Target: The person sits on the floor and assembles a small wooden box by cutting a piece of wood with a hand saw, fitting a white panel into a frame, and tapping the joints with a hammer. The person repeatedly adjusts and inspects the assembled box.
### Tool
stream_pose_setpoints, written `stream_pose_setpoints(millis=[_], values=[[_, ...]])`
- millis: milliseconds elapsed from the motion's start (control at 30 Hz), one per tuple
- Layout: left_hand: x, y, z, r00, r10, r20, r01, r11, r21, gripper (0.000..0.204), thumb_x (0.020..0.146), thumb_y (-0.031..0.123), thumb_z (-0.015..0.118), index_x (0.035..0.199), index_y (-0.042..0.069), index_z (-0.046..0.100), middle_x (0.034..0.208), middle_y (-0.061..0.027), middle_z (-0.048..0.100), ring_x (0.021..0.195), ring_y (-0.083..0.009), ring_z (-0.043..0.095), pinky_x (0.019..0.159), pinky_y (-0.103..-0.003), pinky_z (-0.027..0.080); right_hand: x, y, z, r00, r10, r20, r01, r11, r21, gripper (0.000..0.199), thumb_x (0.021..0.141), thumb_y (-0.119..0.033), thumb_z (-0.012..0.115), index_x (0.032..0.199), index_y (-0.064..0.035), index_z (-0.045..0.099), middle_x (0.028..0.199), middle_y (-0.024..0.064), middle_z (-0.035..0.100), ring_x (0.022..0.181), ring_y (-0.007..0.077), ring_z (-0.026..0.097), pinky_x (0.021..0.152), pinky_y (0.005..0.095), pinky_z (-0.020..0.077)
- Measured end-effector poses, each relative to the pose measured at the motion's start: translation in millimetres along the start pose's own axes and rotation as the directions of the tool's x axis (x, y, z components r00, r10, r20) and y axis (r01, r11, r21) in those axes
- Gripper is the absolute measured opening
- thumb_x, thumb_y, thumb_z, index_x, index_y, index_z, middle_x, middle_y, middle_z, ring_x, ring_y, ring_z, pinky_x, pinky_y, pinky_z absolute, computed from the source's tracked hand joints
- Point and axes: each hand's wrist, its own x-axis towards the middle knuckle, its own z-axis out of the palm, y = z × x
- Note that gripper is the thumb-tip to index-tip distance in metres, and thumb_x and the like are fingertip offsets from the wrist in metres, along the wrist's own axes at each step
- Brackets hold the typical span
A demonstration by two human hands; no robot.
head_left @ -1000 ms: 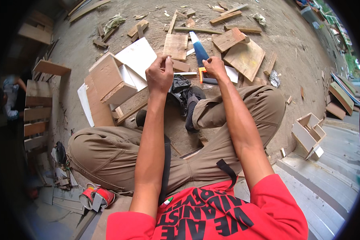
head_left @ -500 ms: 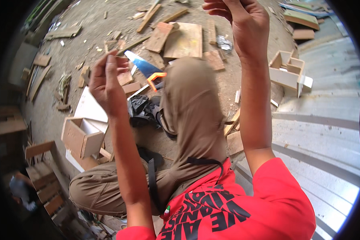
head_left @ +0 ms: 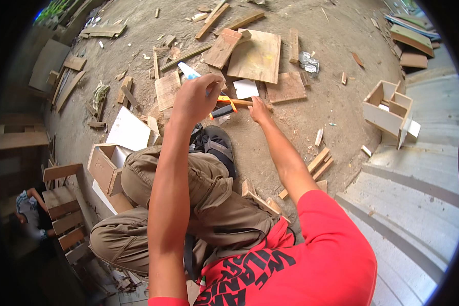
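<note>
My left hand hovers over the hand saw with loosely bent fingers, open and apparently without anything in it. The saw's pale blue blade shows beyond the hand, and its orange and black handle shows beside it. My right hand reaches down to the ground, fingers closed around a thin wooden stick that lies beside the saw handle. Just beyond the stick is a small white board. A square plywood panel and a reddish wood block lie farther out.
Open wooden boxes stand at left and right. A white board leans near the left box. Crumpled foil and wood scraps litter the dirt floor. Corrugated metal sheet borders the right. Another person is at far left.
Both hands have come down from raised positions; the right now reaches the stick on the ground. My raised knee has swung left, uncovering more floor, and the view has shifted.
</note>
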Motion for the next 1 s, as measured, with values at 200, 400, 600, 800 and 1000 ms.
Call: stream_pose_setpoints(millis=[200, 400, 600, 800, 1000], values=[[-19.9, -5.9, -18.8, 0.978, -0.206, 0.033, 0.209, 0.973, -0.1, 0.023, 0.095, 0.018, 0.066, 0.112, 0.004, 0.071, 0.088, -0.0123, 0.074, 0.08, -0.0203, 0.071, 0.076, -0.035, 0.055, 11.3, 1.0, 31.7, 0.99, 0.006, 0.144, 0.057, 0.899, -0.433, 0.047, 0.094, -0.023, 0.065, 0.136, -0.0041, 0.051, 0.131, 0.0141, 0.055, 0.127, 0.0324, 0.049, 0.109, 0.0599, 0.0324], [-43.5, -12.3, -36.5, 0.971, -0.241, 0.0, 0.24, 0.968, -0.07, 0.021, 0.093, 0.016, 0.068, 0.11, 0.004, 0.072, 0.087, -0.0116, 0.074, 0.08, -0.0206, 0.071, 0.076, -0.036, 0.055, -34.4, -0.2, 22.8, 0.953, -0.018, 0.302, 0.064, 0.987, -0.145, 0.041, 0.091, -0.032, 0.068, 0.114, -0.0006, 0.055, 0.118, 0.0224, 0.06, 0.111, 0.0388, 0.058, 0.093, 0.0511, 0.0459], [-68.2, -9.3, -76.9, 0.957, -0.081, -0.277, 0.062, 0.995, -0.076, 0.02, 0.092, 0.013, 0.07, 0.109, 0.002, 0.072, 0.097, -0.0134, 0.075, 0.088, -0.0184, 0.072, 0.077, -0.033, 0.056, -85.3, -4.7, 1.5, 0.966, 0.116, 0.23, -0.136, 0.988, 0.075, 0.047, 0.092, -0.039, 0.065, 0.11, 0.002, 0.052, 0.093, 0.0267, 0.066, 0.088, 0.0447, 0.066, 0.077, 0.05, 0.051], [-126.6, -24.8, -168.3, 0.847, -0.134, -0.515, 0.194, 0.979, 0.064, 0.027, 0.097, 0.027, 0.066, 0.113, 0.008, 0.074, 0.108, -0.0084, 0.074, 0.104, -0.0185, 0.067, 0.094, -0.035, 0.047, -149.8, 20.6, -25.8, 0.968, 0.247, 0.041, -0.25, 0.963, 0.104, 0.041, 0.091, -0.038, 0.066, 0.101, 0.0014, 0.066, 0.087, 0.0261, 0.069, 0.083, 0.0419, 0.069, 0.072, 0.0488, 0.0524], [-215.3, -96.1, -203.7, 0.365, -0.657, -0.66, 0.906, 0.412, 0.092, 0.113, 0.07, 0.078, 0.07, 0.146, 0.0, 0.04, 0.149, -0.0247, 0.039, 0.14, -0.0402, 0.038, 0.108, -0.055, 0.04, -139.2, -1.8, -73.9, 0.944, 0.065, -0.324, -0.02, 0.99, 0.138, 0.043, 0.093, -0.04, 0.067, 0.096, 0.0029, 0.065, 0.076, 0.0192, 0.068, 0.074, 0.0362, 0.068, 0.07, 0.0445, 0.0521]])
